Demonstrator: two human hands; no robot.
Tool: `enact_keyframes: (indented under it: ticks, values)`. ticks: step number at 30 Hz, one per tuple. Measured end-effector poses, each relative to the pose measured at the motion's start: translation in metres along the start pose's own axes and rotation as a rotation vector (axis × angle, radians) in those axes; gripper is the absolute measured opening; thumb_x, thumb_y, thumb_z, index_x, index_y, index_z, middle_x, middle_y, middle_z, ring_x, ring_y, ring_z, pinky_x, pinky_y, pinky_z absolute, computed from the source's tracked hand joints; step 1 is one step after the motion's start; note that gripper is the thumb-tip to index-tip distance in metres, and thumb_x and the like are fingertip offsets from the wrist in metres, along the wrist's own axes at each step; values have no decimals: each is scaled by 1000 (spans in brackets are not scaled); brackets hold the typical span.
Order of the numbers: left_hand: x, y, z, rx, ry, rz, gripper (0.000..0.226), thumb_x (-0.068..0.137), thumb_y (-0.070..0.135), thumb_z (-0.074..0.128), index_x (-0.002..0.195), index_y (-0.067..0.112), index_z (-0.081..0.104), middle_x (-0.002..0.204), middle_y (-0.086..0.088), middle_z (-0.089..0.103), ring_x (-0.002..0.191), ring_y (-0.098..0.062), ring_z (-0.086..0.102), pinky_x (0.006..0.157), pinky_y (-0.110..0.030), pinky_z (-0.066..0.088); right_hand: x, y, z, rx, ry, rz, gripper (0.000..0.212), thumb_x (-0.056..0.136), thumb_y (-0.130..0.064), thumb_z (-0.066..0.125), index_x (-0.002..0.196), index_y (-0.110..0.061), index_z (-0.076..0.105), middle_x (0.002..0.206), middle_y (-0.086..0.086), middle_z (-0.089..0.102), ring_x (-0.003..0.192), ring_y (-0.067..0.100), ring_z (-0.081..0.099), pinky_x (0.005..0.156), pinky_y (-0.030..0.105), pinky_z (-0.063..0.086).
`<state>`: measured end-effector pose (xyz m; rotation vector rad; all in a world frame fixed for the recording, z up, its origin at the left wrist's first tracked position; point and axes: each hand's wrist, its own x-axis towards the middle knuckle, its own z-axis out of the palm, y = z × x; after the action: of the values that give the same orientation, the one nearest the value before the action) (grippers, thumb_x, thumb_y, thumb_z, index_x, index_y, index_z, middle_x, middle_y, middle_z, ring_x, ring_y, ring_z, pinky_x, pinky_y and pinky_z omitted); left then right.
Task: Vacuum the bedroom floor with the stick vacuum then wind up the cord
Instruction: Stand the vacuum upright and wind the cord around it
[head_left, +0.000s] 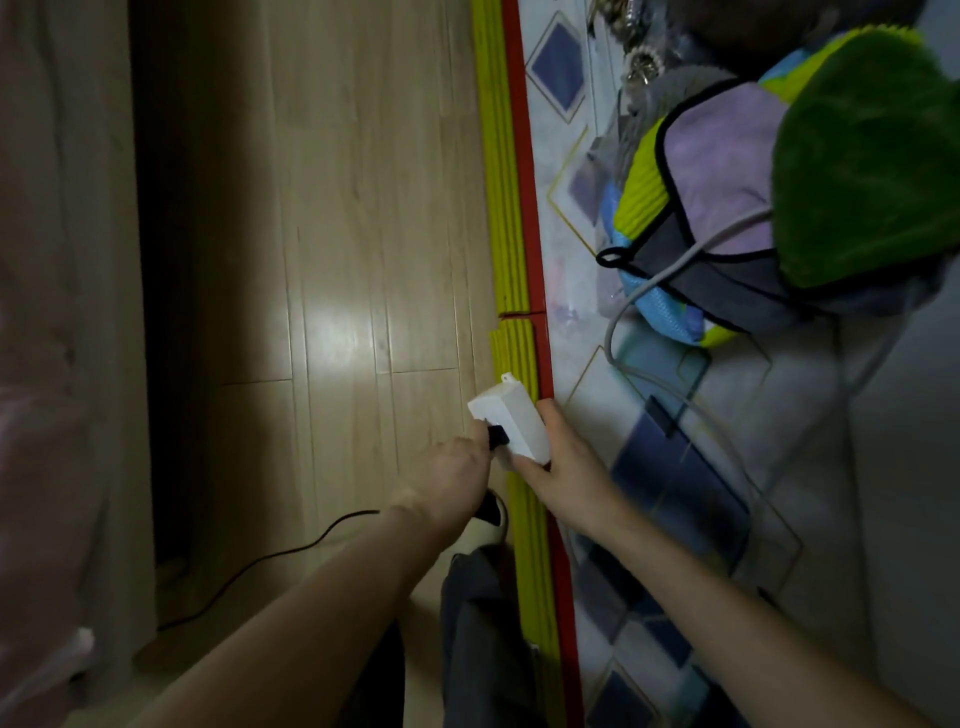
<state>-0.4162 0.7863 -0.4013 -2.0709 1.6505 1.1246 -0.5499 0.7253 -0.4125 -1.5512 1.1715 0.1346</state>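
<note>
A white socket block (511, 421) is held above the floor's edge, beside the yellow and red strip. My right hand (563, 467) grips the block from the right, thumb along its side. My left hand (457, 480) pinches a black plug (497, 435) seated in the block's near face. A thin black cord (270, 558) trails over the wooden floor (337, 208) to the left and runs under my left forearm. The stick vacuum itself is not in view.
A yellow and red edge strip (519, 234) borders a patterned mat or bedding (675, 467) on the right. A pile of clothes and a green plush item (857, 166) lies there with a grey cable (649, 291). A pale curtain (57, 312) hangs at left.
</note>
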Motion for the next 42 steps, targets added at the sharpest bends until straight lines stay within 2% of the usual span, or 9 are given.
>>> enact_keyframes:
  ticks: [5,11,17,20,23,26,31,38,42]
  values:
    - [6,-2,-4,130,-37,-6,38,97,16,42,135,10,34,113,-9,60,92,-24,63,60,-30,38,13,2,15,-69,9,33,38,94,-22,59,127,-15,42,109,5,56,94,19,57,61,22,44]
    - [29,2,-28,293,-19,-51,33,101,16,31,133,10,37,120,-10,61,101,-27,63,65,-31,36,36,-2,14,303,124,156,40,86,-10,69,124,-16,58,94,-7,61,86,10,59,70,22,49]
    - [37,6,-29,265,15,-163,30,100,13,34,129,11,43,118,-8,62,103,-25,63,69,-29,38,46,-5,29,305,275,143,32,85,-19,72,114,-15,62,96,-2,63,84,11,57,54,6,36]
    - [29,1,-26,216,48,-78,29,100,16,34,129,12,42,106,-6,62,85,-22,62,65,-29,38,46,12,19,289,201,163,37,85,-15,70,120,-13,59,105,2,63,94,17,59,67,19,47]
    - [5,0,-8,141,90,19,20,101,26,35,118,17,42,71,5,45,54,-13,44,50,-28,38,45,53,-29,70,418,518,43,87,-15,68,125,2,55,122,19,61,110,35,58,90,43,49]
    - [-15,1,13,63,46,-32,18,102,28,33,115,17,40,71,4,49,51,-13,45,43,-28,33,37,77,-58,8,373,459,39,83,-10,72,116,5,58,116,22,63,103,36,61,85,40,50]
    - [-19,3,26,-237,-95,-244,26,103,30,32,120,13,41,93,-5,59,72,-18,55,59,-29,43,33,74,-43,-88,314,374,38,86,-6,67,120,0,51,120,22,61,108,35,59,84,33,45]
    - [-1,1,-10,-432,-17,-212,27,102,28,39,118,8,47,85,-4,53,61,-11,47,49,-23,36,40,91,-33,-217,175,603,43,97,-10,50,135,4,36,134,25,51,120,39,52,95,40,45]
    - [1,3,-23,-630,15,-250,30,102,27,39,120,6,48,84,-5,53,61,-11,47,49,-23,35,35,73,-33,-324,265,499,46,91,-5,51,135,0,38,134,23,45,119,40,50,93,40,46]
